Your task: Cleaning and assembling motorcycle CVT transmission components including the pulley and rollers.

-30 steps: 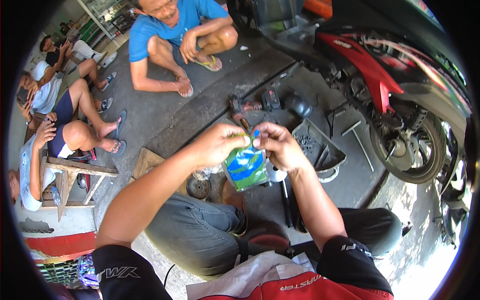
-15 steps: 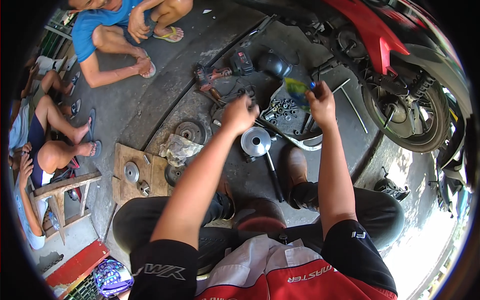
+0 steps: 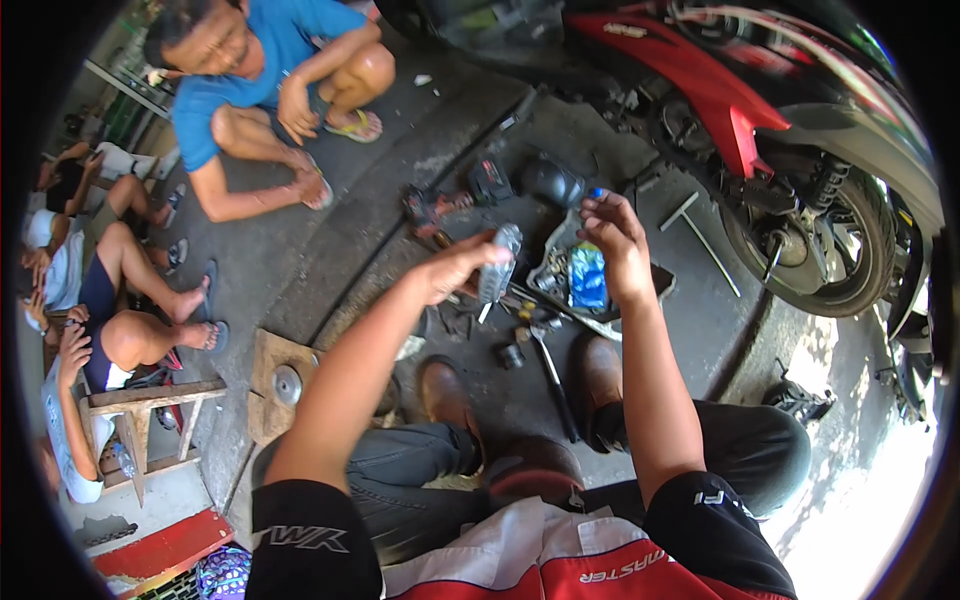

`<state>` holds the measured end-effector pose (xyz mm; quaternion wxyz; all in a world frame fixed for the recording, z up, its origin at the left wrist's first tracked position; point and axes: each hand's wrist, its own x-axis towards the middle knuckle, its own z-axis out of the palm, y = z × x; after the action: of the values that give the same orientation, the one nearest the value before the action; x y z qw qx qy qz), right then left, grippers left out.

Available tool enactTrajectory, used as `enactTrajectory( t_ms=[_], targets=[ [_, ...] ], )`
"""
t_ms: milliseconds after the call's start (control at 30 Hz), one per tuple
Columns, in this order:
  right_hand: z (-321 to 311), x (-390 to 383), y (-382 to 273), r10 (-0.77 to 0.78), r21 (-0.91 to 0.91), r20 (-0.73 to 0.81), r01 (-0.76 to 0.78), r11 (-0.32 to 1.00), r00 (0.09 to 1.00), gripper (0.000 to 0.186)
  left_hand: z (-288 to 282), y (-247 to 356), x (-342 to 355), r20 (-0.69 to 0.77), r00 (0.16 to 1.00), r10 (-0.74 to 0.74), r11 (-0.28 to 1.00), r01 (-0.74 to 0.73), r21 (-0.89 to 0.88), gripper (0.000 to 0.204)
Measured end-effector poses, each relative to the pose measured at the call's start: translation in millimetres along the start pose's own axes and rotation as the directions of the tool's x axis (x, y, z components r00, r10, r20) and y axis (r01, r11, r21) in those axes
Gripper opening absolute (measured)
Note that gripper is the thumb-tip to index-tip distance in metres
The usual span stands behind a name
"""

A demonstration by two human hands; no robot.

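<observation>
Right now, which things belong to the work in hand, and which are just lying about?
In hand:
left hand holding a grey metal part
right hand pinching a small blue cap

Lying about:
blue packet
power drill
T-handle wrench
wooden board

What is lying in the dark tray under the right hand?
The dark tray holds a blue packet and small metal parts. The right hand covers part of it, so its far side stays unseen.

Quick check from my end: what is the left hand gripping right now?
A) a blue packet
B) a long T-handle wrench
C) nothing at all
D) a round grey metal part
D: the left hand is closed around a round grey metal part, while the blue packet lies below the right hand and the T-handle wrench rests on the floor.
</observation>
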<state>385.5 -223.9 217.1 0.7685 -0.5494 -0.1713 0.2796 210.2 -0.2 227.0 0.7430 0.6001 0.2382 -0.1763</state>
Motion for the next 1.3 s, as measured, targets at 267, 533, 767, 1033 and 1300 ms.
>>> enactTrajectory(
  t_ms=[267,533,767,1033,1300],
  targets=[
    [134.2,-85.7,-97.1,-0.443,-0.407,0.449,0.620,0.671,0.776,0.072,9.0,122.7,-180.2,0.031,0.835,0.549,0.811,-0.523,-0.262,0.118],
    [185.1,-138.4,-117.6,-0.469,-0.620,0.564,0.724,0.303,0.679,0.094,26.4,89.0,-218.7,-0.129,0.774,0.620,0.726,-0.628,-0.281,0.122],
    [194.1,-143.3,-107.1,-0.428,-0.725,0.597,0.685,0.074,0.678,0.095,16.5,77.1,-211.5,-0.101,0.777,0.621,0.727,-0.619,-0.296,0.120],
    [185.6,-127.4,-105.9,-0.487,-0.674,0.637,0.739,0.027,0.598,0.080,11.8,73.6,-212.1,-0.077,0.812,0.578,0.741,-0.562,-0.367,0.117],
    [178.0,-100.4,-144.7,-0.311,-0.387,0.814,0.857,0.340,0.491,0.055,5.4,68.8,-209.4,-0.026,0.834,0.551,0.788,-0.531,-0.311,0.126]
  ],
)
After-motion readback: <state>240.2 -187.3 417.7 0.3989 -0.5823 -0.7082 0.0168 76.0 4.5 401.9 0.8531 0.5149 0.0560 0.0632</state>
